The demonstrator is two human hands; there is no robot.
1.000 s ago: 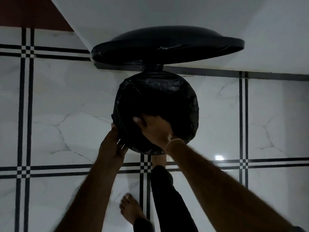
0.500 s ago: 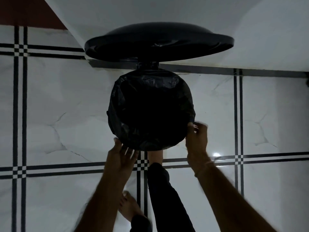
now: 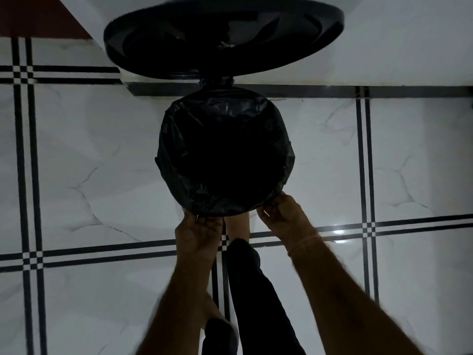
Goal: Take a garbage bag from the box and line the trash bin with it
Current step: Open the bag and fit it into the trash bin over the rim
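- gripping the near edge of the garbage bag [image 3: 225, 129], the left hand [image 3: 198, 233] had its grip closed on the plastic at the trash bin's near rim.
- the right hand [image 3: 284, 216] pinched the same bag edge with a closed grip, just right of the left hand, at the bin's near-right rim.
- the black bag was draped over the rim of the trash bin [image 3: 288, 175] and lined its dark inside.
- the bin's lid [image 3: 222, 37] stood raised beyond the bin.
- a foot [image 3: 236, 225] sat at the bin's near base on the tiled floor [image 3: 89, 155].
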